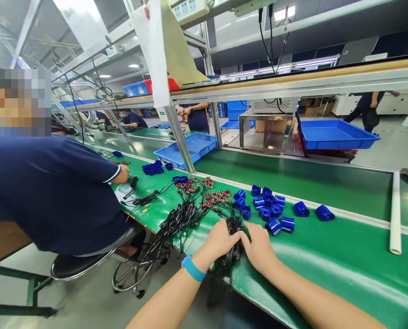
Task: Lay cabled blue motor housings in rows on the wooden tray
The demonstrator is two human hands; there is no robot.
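Note:
At the front edge of the green bench top, my left hand (pixel 220 239) and my right hand (pixel 260 243) meet with thumbs close together. Between them is a bundle of black cables (pixel 234 225), and the fingers of both hands are closed around it. Part of the bundle hangs below the hands, and the fingertips are largely hidden. Left of my hands lies a large heap of black cables (pixel 179 214), some trailing over the edge. Copper-and-red wound coils (pixel 219 197) sit at the cable ends. Several blue plastic housings (pixel 265 212) stand just beyond my right hand.
A co-worker in a dark blue shirt (pixel 60 192) sits at the left, with a hand (pixel 122 174) near cables. A white tube (pixel 395 214) lies at the right. Blue trays (pixel 337 132) and a metal post (pixel 179 137) stand behind the bench, with a shelf (pixel 293 77) above.

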